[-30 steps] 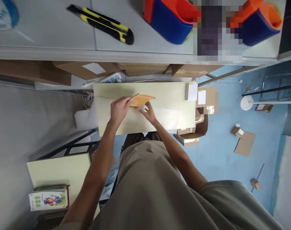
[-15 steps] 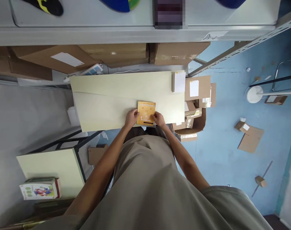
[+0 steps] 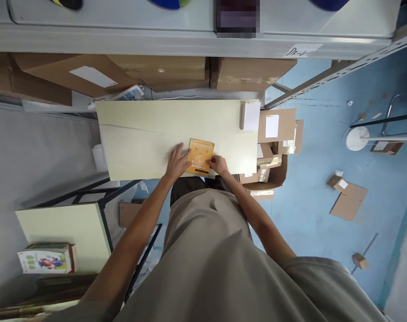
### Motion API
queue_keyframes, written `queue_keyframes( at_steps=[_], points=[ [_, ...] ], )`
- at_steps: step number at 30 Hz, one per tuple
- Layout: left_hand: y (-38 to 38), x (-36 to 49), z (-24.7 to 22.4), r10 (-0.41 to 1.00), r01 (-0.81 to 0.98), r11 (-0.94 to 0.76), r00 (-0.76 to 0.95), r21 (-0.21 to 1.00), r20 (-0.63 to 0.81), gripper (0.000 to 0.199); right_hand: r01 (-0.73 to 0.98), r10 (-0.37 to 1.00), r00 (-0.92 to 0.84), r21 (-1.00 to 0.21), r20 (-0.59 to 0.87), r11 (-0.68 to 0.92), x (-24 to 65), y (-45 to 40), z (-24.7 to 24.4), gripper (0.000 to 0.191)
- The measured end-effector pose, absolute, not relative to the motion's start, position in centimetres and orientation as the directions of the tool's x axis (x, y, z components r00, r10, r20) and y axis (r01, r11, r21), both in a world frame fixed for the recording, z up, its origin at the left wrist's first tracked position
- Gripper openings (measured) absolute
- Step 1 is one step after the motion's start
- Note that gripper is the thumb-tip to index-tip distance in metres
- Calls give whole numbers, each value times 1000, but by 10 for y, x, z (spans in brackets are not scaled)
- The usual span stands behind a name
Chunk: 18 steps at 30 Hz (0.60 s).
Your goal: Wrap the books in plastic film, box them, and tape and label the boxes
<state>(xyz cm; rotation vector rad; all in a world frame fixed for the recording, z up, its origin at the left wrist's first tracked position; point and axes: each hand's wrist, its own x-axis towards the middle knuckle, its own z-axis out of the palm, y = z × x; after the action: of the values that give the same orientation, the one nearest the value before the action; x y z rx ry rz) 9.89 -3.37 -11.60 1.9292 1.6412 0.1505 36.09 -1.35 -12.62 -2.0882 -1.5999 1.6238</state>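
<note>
A yellow-orange book (image 3: pixel 199 156) with a round pattern on its cover lies slightly turned on the pale table (image 3: pixel 139 138), close to the near edge. My left hand (image 3: pixel 177 163) is at its left side, fingers stretched out and apart, with the thumb by the book's lower left edge; whether it touches cannot be made out. My right hand (image 3: pixel 219 165) has its fingers closed on the book's lower right edge. A white box (image 3: pixel 250 116) stands at the table's far right corner.
Cardboard boxes (image 3: pixel 176 71) fill the shelf beyond the table, under a grey metal shelf edge (image 3: pixel 139 42). More cartons (image 3: pixel 277 125) are stacked right of the table. At left, a smaller table (image 3: pixel 69 223) carries a stack of books (image 3: pixel 45 259). Flattened cardboard (image 3: pixel 350 201) lies on the blue floor.
My left hand has let go of the book's left edge, and its fingers have spread. The book has turned slightly and shifted a little left, with my right hand still at its edge.
</note>
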Motion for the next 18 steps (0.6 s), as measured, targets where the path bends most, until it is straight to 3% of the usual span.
queue_keyframes(
  at_steps=[2,5,8,11,14,18],
  points=[
    [-37,100,-119,934,846,-75,245,528,-260,64,706,788,13,-552,-616,-443,369,-13,-122,11],
    [-42,103,-122,937,822,-82,255,564,-237,63,724,853,171,-524,-494,-449,379,-9,-119,28],
    [-45,114,-121,948,805,-40,217,592,-231,61,709,837,216,-509,-503,-489,375,-1,-121,25],
    [-47,132,-119,968,791,157,-4,591,-252,56,708,836,242,-499,-493,-500,364,7,-126,15],
    [-45,150,-117,895,716,440,-302,541,-329,52,729,861,245,-500,-446,-467,359,16,-130,12],
    [-31,163,-116,751,559,658,-440,505,-492,33,683,864,209,-565,-457,-464,362,35,-134,12]
  ],
)
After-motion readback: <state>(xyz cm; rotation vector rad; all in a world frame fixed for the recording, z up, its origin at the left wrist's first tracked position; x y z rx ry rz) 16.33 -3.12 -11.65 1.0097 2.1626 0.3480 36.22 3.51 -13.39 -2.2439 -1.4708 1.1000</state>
